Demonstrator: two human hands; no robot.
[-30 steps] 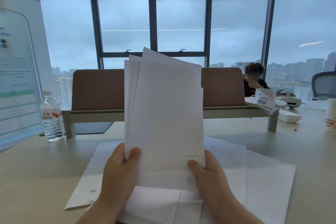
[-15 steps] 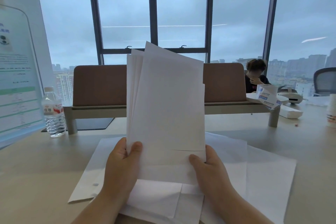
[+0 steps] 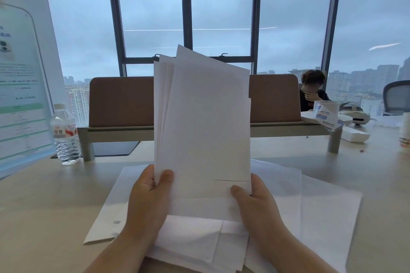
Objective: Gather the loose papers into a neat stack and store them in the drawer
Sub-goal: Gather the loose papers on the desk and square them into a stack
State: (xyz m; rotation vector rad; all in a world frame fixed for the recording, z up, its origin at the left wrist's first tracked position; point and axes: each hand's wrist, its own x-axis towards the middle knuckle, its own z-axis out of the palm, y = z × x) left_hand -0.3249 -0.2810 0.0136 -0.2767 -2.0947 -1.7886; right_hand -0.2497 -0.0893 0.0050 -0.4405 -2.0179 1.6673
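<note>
The held sheaf of papers (image 3: 206, 122) stands upright in front of the person, above the counter (image 3: 44, 206), its sheets fanned at the top so that several corners stick out of line. The left hand (image 3: 147, 197) pinches the lower left edge, thumb on the front sheet; the right hand (image 3: 255, 201) pinches the lower right edge the same way, so each grip is pressed onto the paper. More loose sheets (image 3: 321, 201) lie flat and overlapping on the counter beneath the hands, not yet gathered. No drawer is in view. The likely trouble is the fan: if either grip loosens to square the edges, thin sheets could slide out sideways and drop among those below. Tapping a skewed sheaf down could also crease the protruding corners. A water bottle (image 3: 65, 135) stands well apart at the left, beside the raised shelf (image 3: 124, 131).
</note>
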